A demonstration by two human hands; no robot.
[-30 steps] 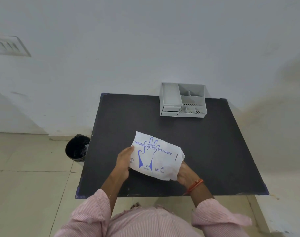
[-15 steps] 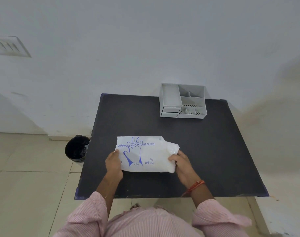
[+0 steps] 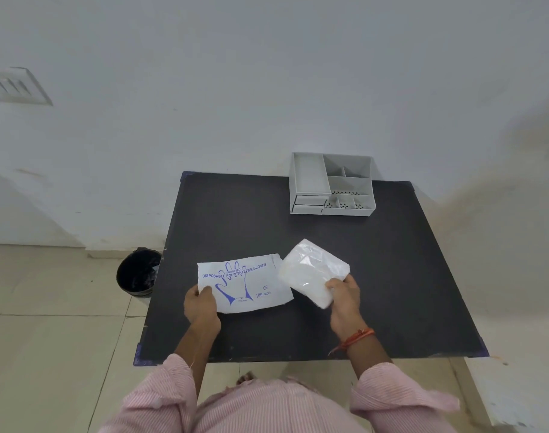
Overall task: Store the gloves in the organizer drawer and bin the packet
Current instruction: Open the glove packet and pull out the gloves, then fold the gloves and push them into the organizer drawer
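Note:
A flat white packet (image 3: 245,285) printed with a blue hand and "disposable polyethylene gloves" lies on the black table (image 3: 392,276). My left hand (image 3: 201,304) pinches its lower left corner. A folded stack of clear plastic gloves (image 3: 310,273) is out of the packet, just to its right, and my right hand (image 3: 345,295) grips the stack's near end. The grey organizer (image 3: 332,185) stands at the table's far edge, with two small shut drawers (image 3: 309,204) at its front left.
A black bin (image 3: 138,273) with a dark liner stands on the tiled floor by the table's left edge. A white wall rises right behind the table. Several open compartments fill the organizer's top.
My right hand has pulled the stack of gloves out of the packet's right end and moved it right. The packet now lies flat, still held by my left hand.

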